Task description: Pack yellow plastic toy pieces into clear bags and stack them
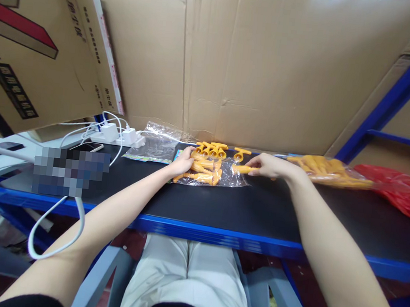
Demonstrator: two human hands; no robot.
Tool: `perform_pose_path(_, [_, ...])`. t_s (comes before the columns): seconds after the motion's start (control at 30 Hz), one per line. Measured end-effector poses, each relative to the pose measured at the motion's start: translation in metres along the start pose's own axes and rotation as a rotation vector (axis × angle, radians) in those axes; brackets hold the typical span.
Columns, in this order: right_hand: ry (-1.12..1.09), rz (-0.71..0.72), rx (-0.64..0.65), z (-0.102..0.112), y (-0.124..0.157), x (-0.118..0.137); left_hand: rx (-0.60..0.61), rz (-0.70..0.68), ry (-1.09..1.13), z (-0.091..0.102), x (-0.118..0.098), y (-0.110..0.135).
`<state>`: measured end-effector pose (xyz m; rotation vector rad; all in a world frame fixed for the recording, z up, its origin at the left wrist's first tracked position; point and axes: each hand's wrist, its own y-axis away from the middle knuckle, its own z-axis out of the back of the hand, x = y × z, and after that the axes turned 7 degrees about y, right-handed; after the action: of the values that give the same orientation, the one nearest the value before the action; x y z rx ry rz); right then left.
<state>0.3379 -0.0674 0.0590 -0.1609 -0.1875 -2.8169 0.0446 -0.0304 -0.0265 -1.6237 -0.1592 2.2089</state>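
My left hand (184, 161) is closed on the left part of a clear plastic bag (237, 180) lying flat on the black shelf top. Several orange-yellow plastic pieces (202, 177) with ridged shafts are in or on that bag. From the right, my right hand (269, 166) pinches one such orange-yellow plastic piece (243, 169), its left end over the bag. Behind the bag stand several orange-yellow T-shaped pieces with round cup-like bases (210, 150), and a single one (242, 154) stands apart on the right.
Another clear bag (147, 142) lies left of my left hand. A filled bag of orange-yellow pieces (324, 170) and a red plastic bag (399, 191) lie right. White chargers (110, 133), cables and a phone (87, 147) sit left. Cardboard (264, 76) walls the back; a blue rail (218, 235) edges the front.
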Motion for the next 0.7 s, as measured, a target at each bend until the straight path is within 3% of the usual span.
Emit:
perform_pose_path(0.2, [-0.254, 0.232, 0.033, -0.004, -0.002, 0.011, -0.022, 0.029, -0.018, 0.001, -0.001, -0.001])
perform_pose_path(0.7, [-0.618, 0.2, -0.052, -0.036, -0.023, 0.021, -0.033, 0.054, 0.11, -0.001, -0.011, 0.004])
